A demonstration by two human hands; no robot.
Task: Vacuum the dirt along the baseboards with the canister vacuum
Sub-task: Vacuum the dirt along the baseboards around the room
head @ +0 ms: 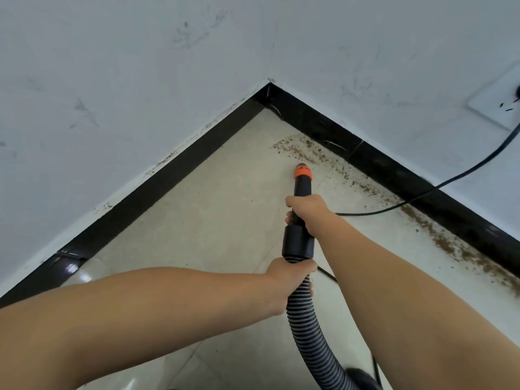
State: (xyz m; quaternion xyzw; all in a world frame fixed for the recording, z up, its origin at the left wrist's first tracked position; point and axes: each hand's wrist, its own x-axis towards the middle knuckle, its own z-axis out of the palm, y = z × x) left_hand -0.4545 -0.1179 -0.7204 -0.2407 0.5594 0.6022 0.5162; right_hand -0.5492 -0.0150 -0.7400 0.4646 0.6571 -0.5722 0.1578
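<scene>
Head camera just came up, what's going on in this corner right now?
A person is vacuuming a floor corner. The right hand grips the black nozzle tube, and the left hand holds the ribbed hose just behind the cuff. The orange tip points at brown dirt lying along the right-hand black baseboard; more dirt trails along it. A black cord runs from the wall socket across the floor.

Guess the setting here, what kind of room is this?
Probably an indoor room corner, in a home or similar. Two white scuffed walls meet over a black baseboard, the floor is pale tile, and a wall outlet has a black cord plugged in.
</scene>
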